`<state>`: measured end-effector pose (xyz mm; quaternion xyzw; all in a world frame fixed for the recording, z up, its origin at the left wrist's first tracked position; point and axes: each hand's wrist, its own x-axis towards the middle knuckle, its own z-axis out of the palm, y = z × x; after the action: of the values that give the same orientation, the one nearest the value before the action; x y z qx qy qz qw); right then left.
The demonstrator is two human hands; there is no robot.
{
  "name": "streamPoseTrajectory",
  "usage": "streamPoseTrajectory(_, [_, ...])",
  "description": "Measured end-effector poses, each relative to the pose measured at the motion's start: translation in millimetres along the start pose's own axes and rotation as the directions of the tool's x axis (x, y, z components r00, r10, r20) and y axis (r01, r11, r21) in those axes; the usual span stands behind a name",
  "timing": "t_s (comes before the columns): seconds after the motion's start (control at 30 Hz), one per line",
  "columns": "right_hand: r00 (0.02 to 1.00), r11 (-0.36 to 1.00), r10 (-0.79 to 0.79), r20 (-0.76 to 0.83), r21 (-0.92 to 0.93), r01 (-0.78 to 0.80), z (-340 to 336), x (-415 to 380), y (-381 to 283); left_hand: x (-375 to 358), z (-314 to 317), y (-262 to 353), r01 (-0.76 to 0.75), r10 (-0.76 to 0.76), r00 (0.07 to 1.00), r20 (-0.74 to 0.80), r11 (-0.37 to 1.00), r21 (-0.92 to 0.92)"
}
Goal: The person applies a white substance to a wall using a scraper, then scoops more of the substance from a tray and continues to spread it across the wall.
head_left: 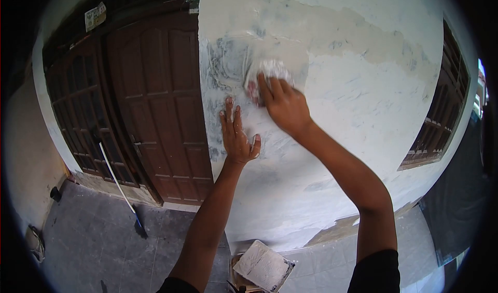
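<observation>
My right hand (289, 108) grips a crumpled white rag (275, 70) with a reddish patch, pressed against the wall (353, 121). The rag is blurred, so its exact material is hard to make out. Lower and to the left, my left hand (238, 137) is open at the wall, fingers up and thumb out to the side, with white smears on its fingertips. Between and above the hands, the wall has a dark grey, streaky patch (225, 62). A beige, filled-looking band (332, 25) runs across its upper part.
A brown panelled door (161, 106) stands left of the wall corner. A long-handled broom (118, 176) leans there. A tray smeared with white (262, 264) sits on the tiled floor (98, 241) below my hands. At right are a barred window (438, 106) and a dark sheet (451, 194).
</observation>
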<state>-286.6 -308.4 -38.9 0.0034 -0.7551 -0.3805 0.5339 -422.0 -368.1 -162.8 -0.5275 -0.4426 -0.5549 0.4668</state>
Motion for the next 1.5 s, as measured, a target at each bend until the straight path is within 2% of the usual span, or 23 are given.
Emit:
streamPoseTrajectory(0.17, [0.991, 0.997, -0.054, 0.123, 0.066, 0.046, -19, -57, -17, -1, 0, -1, -0.005, 0.005, 0.999, -0.032, 1.000, -0.021])
streamPoseTrajectory(0.23, [0.993, 0.993, -0.084, 0.078, 0.092, 0.077, -32, -65, -11, -1, 1, 0, -0.007, 0.006, 0.999, -0.041, 1.000, -0.027])
streamPoseTrajectory(0.37, [0.997, 0.998, 0.054, -0.058, 0.042, -0.052, -44, -28, 29, -1, 0, 1, -0.005, 0.005, 1.000, -0.020, 1.000, -0.016])
streamPoseTrajectory(0.43, [0.985, 0.999, 0.037, -0.170, -0.032, -0.043, -36, -4, 43, -2, 0, 1, -0.008, 0.007, 1.000, -0.007, 1.000, -0.011])
streamPoseTrajectory(0.5, [0.983, 0.999, 0.006, -0.181, -0.048, -0.015, -21, -1, 47, -1, 1, 0, -0.011, 0.011, 1.000, -0.012, 1.000, -0.006])
streamPoseTrajectory(0.6, [0.998, 0.997, 0.023, -0.050, -0.071, -0.026, -6, -13, 35, 0, -1, 2, 0.007, -0.007, 1.000, -0.006, 1.000, -0.003])
streamPoseTrajectory(0.7, [0.999, 0.999, 0.036, 0.034, -0.019, -0.035, -9, -54, 9, 1, -1, 2, 0.001, -0.001, 1.000, -0.008, 1.000, 0.004])
streamPoseTrajectory(0.77, [0.996, 0.994, 0.057, 0.070, 0.088, -0.063, -15, -79, -6, -1, -1, 2, 0.000, 0.000, 1.000, -0.002, 1.000, 0.010])
streamPoseTrajectory(0.83, [0.999, 0.991, 0.033, 0.033, 0.128, -0.037, -23, -79, -2, 2, 0, 2, -0.005, 0.005, 1.000, -0.001, 1.000, 0.017])
streamPoseTrajectory(0.97, [0.987, 0.991, 0.124, -0.105, 0.055, -0.118, -40, -34, 39, 2, -1, 2, -0.014, 0.013, 1.000, 0.020, 1.000, 0.027])
streamPoseTrajectory(1.07, [0.984, 0.994, 0.097, -0.150, -0.042, -0.104, -29, -17, 62, 1, 0, 3, -0.018, 0.017, 1.000, 0.025, 0.999, 0.043])
streamPoseTrajectory(1.13, [0.994, 0.995, 0.100, -0.043, -0.013, -0.100, -15, -24, 61, 3, -1, 2, -0.020, 0.019, 0.999, 0.026, 0.998, 0.053])
streamPoseTrajectory(1.27, [0.995, 0.989, 0.096, 0.017, 0.110, -0.098, -14, -61, 39, 3, 0, 2, -0.022, 0.020, 0.999, 0.024, 0.998, 0.061])
streamPoseTrajectory(1.4, [0.980, 0.975, 0.122, 0.156, 0.164, -0.147, -32, -92, 11, 3, 0, 2, -0.024, 0.022, 0.999, 0.032, 0.998, 0.062])
streamPoseTrajectory(1.43, [0.982, 0.977, 0.117, 0.150, 0.161, -0.141, -35, -88, 13, 4, 0, 2, -0.027, 0.025, 0.999, 0.025, 0.998, 0.063])
streamPoseTrajectory(1.5, [0.991, 0.966, 0.131, 0.033, 0.220, -0.135, -44, -75, 23, 5, -1, 4, -0.026, 0.022, 0.999, 0.046, 0.997, 0.074])
